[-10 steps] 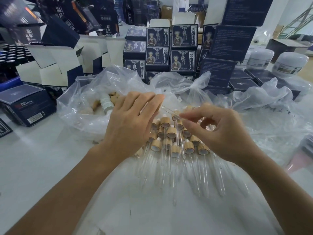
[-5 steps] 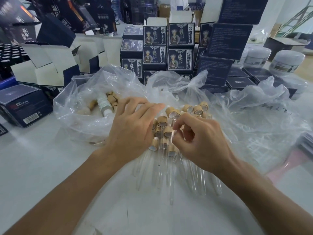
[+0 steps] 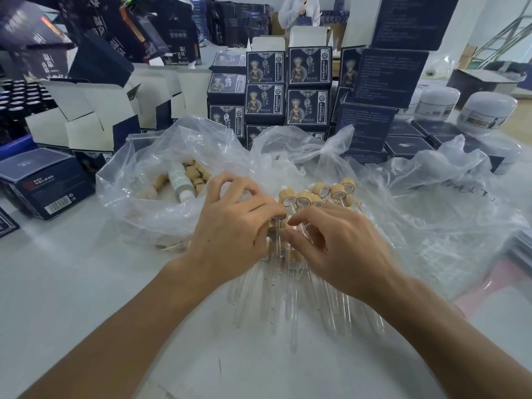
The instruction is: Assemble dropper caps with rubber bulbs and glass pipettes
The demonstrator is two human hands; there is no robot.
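Observation:
Several assembled droppers lie in a pile on clear plastic, their wooden caps [image 3: 316, 194] at the far end and their glass pipettes [image 3: 290, 315] pointing toward me. Over the pile, my left hand [image 3: 230, 228] grips one dropper cap [image 3: 278, 218] between curled fingers and thumb. A glass pipette [image 3: 275, 249] runs down from that cap. My right hand [image 3: 334, 249] is just to its right, with its thumb and forefinger tips pinched at the pipette below the cap. Both hands hide part of the pile.
An open plastic bag [image 3: 144, 197] on the left holds loose wooden caps [image 3: 195, 172] and a white bottle [image 3: 181, 181]. Dark printed boxes [image 3: 308, 105] are stacked behind, open cartons [image 3: 86, 122] at back left, white jars [image 3: 489, 110] at back right. Crumpled plastic [image 3: 446, 203] covers the right.
My right hand moved left until its fingertips met my left hand. My left fingers went from lying flat on the pile to curling round one cap with its pipette.

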